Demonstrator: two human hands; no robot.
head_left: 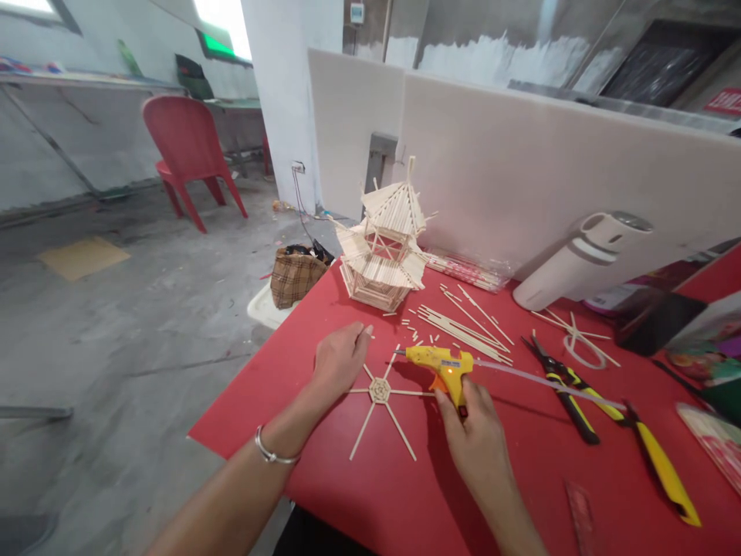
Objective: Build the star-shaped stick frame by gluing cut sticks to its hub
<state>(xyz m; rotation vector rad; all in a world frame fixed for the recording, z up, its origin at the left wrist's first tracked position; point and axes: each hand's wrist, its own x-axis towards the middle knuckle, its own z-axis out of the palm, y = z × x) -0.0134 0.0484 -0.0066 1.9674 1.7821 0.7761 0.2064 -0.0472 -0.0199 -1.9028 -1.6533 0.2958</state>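
Note:
My right hand [478, 428] is wrapped round the handle of a yellow hot glue gun [437, 360], whose nozzle points left. A long clear glue stick [532, 377] trails from its back. Beneath the nozzle lies a spoked piece of thin wooden sticks [380, 391] with a small hexagonal centre, flat on the red table. Over its far left side is my left hand [341, 357], fingers pinched together; what they hold, if anything, is too small to make out. Beyond both hands stands a two-tiered stick pagoda [387, 251].
Loose sticks [463, 332] and cut bits lie behind the glue gun. Pliers [564, 386], a yellow-handled tool [663, 467] and a pale thermos [579, 262] are to the right. The red table's [260, 417] left edge runs beside my left arm. A plaid bag [296, 278] sits beyond it.

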